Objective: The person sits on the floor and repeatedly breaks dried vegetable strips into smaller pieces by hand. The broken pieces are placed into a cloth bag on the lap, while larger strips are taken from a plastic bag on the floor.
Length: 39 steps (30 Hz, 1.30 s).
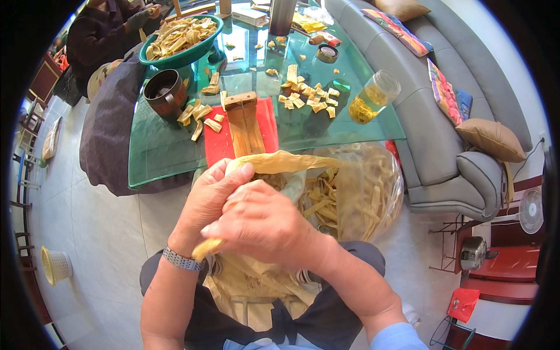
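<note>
My left hand (205, 189), with a metal-band watch (182, 258) at its wrist, is closed around a long pale-yellow dried strip (286, 162). The strip stretches rightward from my thumb. My right hand (265, 224) crosses over my left, its fingers closed on a yellow end (207, 249) that pokes out below. My hands hide whether this end belongs to the same strip. Just beyond them a grooved wooden block (246, 128) lies on a red cloth (268, 119). Under the strip's right part, an open clear plastic bag (382, 192) holds many similar strips.
Cut pieces (315, 96) lie scattered on the glass table (157, 151). Around them stand a dark mug (165, 93), a glass jar (373, 96) and a green basin (181, 44) heaped with pieces. Another person (102, 38) sits far left. A grey sofa (420, 128) flanks the right.
</note>
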Available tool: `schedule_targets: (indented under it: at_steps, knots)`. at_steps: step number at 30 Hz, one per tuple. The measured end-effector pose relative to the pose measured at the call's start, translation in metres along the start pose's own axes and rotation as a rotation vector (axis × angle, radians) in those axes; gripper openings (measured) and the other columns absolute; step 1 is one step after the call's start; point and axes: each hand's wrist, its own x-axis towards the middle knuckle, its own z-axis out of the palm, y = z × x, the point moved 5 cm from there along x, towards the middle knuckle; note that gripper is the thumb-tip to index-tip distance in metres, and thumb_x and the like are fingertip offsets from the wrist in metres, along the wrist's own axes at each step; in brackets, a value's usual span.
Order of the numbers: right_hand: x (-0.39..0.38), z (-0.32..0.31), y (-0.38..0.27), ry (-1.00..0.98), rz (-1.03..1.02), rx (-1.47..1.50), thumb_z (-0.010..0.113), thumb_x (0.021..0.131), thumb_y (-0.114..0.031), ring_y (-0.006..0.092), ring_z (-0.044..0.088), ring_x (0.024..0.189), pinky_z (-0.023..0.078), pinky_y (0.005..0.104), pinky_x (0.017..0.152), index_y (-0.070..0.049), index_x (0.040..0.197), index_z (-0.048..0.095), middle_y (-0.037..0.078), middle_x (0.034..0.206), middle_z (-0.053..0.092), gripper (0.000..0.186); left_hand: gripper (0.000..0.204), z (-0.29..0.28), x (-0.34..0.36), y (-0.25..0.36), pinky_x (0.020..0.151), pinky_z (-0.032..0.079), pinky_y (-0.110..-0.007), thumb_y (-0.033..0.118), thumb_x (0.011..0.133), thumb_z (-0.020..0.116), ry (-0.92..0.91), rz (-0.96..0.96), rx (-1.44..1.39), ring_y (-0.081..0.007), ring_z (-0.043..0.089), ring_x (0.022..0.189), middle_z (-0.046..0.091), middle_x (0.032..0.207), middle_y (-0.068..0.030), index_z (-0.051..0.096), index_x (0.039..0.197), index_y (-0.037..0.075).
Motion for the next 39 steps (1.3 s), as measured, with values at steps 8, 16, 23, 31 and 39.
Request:
schedule_targets:
  at_steps: [8, 16, 23, 31, 39]
  knots:
    - [-0.018, -0.023, 0.043, 0.152, 0.499, 0.036, 0.068, 0.102, -0.009, 0.0139, 0.065, 0.079, 0.053, 0.0322, 0.071, 0.002, 0.110, 0.072, 0.008, 0.083, 0.066, 0.014, 0.014, -0.001, -0.013, -0.019, 0.072, 0.053, -0.027, 0.011, 0.107, 0.051, -0.188, -0.162, 0.617, -0.0090, 0.062, 0.078, 0.066, 0.086, -0.0009, 0.063, 0.107, 0.004]
    - [-0.043, -0.008, 0.072, -0.041, 0.900, 0.040, 0.054, 0.110, -0.031, 0.0106, 0.044, 0.068, 0.043, 0.0305, 0.064, 0.000, 0.089, 0.061, 0.002, 0.071, 0.055, 0.038, 0.008, -0.015, -0.015, 0.001, 0.075, 0.052, -0.039, -0.001, 0.093, 0.059, -0.202, 0.365, 1.230, -0.0282, 0.064, 0.082, 0.062, 0.088, -0.0108, 0.063, 0.100, -0.002]
    - [-0.058, 0.004, 0.086, -0.246, 1.319, 0.553, 0.049, 0.109, -0.035, 0.0102, 0.054, 0.067, 0.046, 0.0288, 0.063, -0.007, 0.092, 0.065, 0.001, 0.075, 0.062, 0.037, 0.024, -0.018, -0.015, 0.002, 0.086, 0.054, -0.032, -0.010, 0.089, 0.063, -0.097, 0.596, 1.114, -0.0222, 0.064, 0.103, 0.063, 0.112, -0.0095, 0.061, 0.112, 0.000]
    - [-0.047, -0.007, 0.077, -0.279, 1.211, 0.371, 0.069, 0.099, -0.049, 0.0106, 0.057, 0.071, 0.050, 0.0286, 0.062, -0.004, 0.100, 0.063, 0.002, 0.083, 0.064, 0.046, 0.019, -0.029, -0.005, -0.004, 0.093, 0.053, -0.029, 0.005, 0.103, 0.062, -0.062, 0.181, 0.846, -0.0131, 0.065, 0.106, 0.068, 0.114, -0.0049, 0.062, 0.121, 0.000]
    - [-0.025, -0.024, 0.066, -0.068, 0.749, 0.040, 0.071, 0.102, -0.027, 0.0097, 0.061, 0.079, 0.052, 0.0306, 0.073, -0.005, 0.113, 0.066, 0.007, 0.089, 0.068, 0.026, 0.042, -0.021, -0.006, -0.002, 0.104, 0.049, -0.033, 0.005, 0.100, 0.061, -0.141, 0.091, 0.036, -0.0152, 0.063, 0.119, 0.066, 0.132, -0.0081, 0.057, 0.141, -0.003]
